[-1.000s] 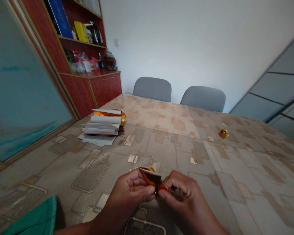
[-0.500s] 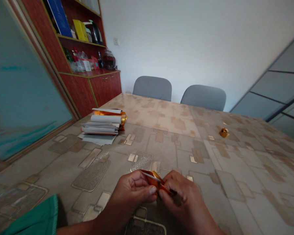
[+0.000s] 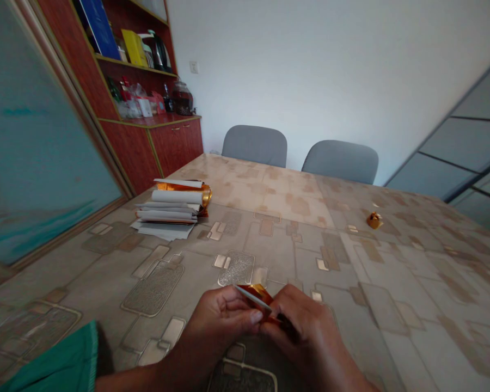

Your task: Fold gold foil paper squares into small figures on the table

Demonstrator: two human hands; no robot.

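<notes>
My left hand (image 3: 224, 321) and my right hand (image 3: 306, 326) meet near the front of the table, pinching a folded piece of orange-gold foil paper (image 3: 257, 298) between their fingers. A thin white edge of the paper shows on top, and my fingers hide most of the fold. Farther off to the left lies a stack of white and gold-backed paper sheets (image 3: 169, 209), some of them rolled or curled. A small folded gold foil shape (image 3: 374, 220) sits on the tabletop (image 3: 396, 283) to the right, out of reach of both hands.
A green cloth (image 3: 53, 359) lies at the lower left by my left arm. A red-brown wooden cabinet (image 3: 175, 144) with cluttered shelves stands past the table's left side. Grey chairs (image 3: 255, 146) stand along the far edge, and a large teal panel (image 3: 44, 147) stands at the left.
The foil piece has turned in my fingers, with its white edge now lying across the top. My hands have drawn closer together and cover more of it.
</notes>
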